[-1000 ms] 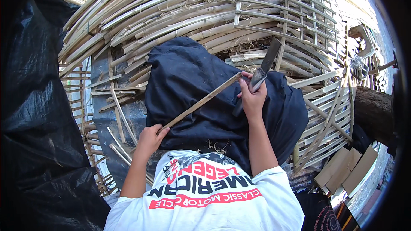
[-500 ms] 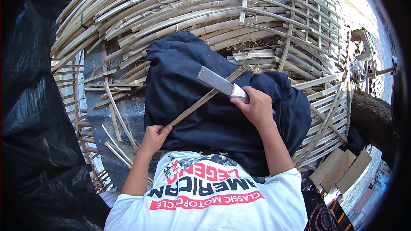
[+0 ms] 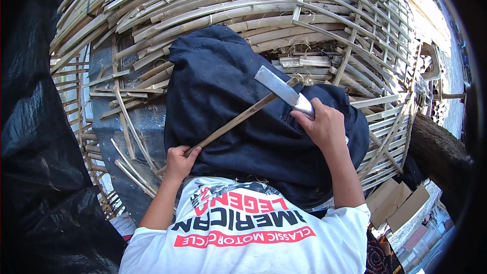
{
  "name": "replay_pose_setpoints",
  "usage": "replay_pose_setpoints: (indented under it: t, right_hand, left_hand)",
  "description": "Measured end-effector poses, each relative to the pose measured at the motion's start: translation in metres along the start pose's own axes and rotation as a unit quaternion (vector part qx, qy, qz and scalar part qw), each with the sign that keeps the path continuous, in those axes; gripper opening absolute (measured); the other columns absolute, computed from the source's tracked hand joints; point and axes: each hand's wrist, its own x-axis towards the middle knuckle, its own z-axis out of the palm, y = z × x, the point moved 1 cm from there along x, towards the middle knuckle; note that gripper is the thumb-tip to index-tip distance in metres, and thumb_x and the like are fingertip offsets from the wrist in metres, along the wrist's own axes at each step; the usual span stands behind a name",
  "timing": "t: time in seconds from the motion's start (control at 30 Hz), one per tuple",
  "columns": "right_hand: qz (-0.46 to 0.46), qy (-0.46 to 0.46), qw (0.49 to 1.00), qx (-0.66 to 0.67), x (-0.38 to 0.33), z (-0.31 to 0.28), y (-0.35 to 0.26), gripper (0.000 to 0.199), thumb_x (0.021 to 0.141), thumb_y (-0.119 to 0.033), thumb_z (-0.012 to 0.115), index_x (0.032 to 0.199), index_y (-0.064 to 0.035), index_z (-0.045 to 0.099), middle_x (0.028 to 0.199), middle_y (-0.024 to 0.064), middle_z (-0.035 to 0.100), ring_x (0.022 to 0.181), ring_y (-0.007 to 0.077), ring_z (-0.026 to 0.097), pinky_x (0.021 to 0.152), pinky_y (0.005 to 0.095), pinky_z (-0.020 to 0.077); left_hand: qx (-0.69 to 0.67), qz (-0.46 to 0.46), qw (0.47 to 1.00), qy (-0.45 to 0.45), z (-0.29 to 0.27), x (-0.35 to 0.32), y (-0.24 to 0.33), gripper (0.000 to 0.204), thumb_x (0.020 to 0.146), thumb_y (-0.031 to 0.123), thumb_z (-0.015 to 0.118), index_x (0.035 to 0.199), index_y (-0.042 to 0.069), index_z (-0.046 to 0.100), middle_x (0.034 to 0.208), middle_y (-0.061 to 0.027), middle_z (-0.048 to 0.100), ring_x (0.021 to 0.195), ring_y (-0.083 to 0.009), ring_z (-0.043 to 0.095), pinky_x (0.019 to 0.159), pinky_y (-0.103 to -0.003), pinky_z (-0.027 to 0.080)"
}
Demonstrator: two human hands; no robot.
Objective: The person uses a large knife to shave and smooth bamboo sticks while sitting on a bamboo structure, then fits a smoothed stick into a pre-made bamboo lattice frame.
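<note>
My left hand is closed round the near end of a narrow bamboo strip, which slants up and to the right above my lap. In my right hand is a wide, blunt-ended knife, gripped by its handle, which my fingers partly hide. The blade crosses over the strip close to its far end; whether the two touch I cannot tell. Under both lies a dark cloth draped across my legs.
Long split bamboo poles are stacked ahead, with a bamboo lattice at upper right. Loose strips lie to the left beside a black plastic sheet. At right are a log and a cardboard box.
My right hand and the knife have moved to the right, toward the far end of the bamboo strip. The left hand keeps its grip, and the view has shifted slightly.
</note>
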Motion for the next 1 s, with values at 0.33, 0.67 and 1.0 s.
replay_pose_setpoints:
  t: [0.33, 0.67, 1.0]
  right_hand:
    - [-0.037, -0.038, 0.998, -0.024, -0.007, -0.005, -0.013, 0.055, 0.077, -0.059, 0.067, 0.069, -0.0055, 0.053, 0.061, 0.0131, 0.062, 0.055, 0.0303, 0.064, 0.05, 0.0398, 0.0497]
    - [-0.001, 0.017, 0.996, -0.084, 0.012, -0.004, 0.027, 0.057, 0.075, -0.061, 0.067, 0.069, -0.0066, 0.051, 0.06, 0.0114, 0.06, 0.056, 0.0303, 0.064, 0.05, 0.0385, 0.0494]
    - [0.029, 0.04, 0.995, -0.09, 0.009, 0.003, 0.025, 0.058, 0.073, -0.061, 0.069, 0.07, -0.0063, 0.052, 0.063, 0.0127, 0.062, 0.055, 0.0322, 0.063, 0.05, 0.0382, 0.049]
  left_hand:
    - [0.02, 0.044, 0.999, 0.021, 0.006, -0.004, -0.012, 0.043, 0.082, 0.037, 0.073, 0.068, -0.003, 0.064, 0.054, -0.0193, 0.055, 0.051, -0.0359, 0.059, 0.048, -0.038, 0.043]
    - [0.004, 0.035, 0.999, 0.0, 0.002, 0.002, 0.009, 0.04, 0.082, 0.033, 0.074, 0.067, -0.003, 0.063, 0.054, -0.0201, 0.053, 0.048, -0.0362, 0.056, 0.046, -0.038, 0.04]
    - [-0.022, 0.038, 0.999, -0.022, 0.004, 0.008, 0.017, 0.039, 0.084, 0.03, 0.073, 0.067, -0.004, 0.062, 0.053, -0.0203, 0.052, 0.047, -0.0358, 0.054, 0.044, -0.037, 0.038]
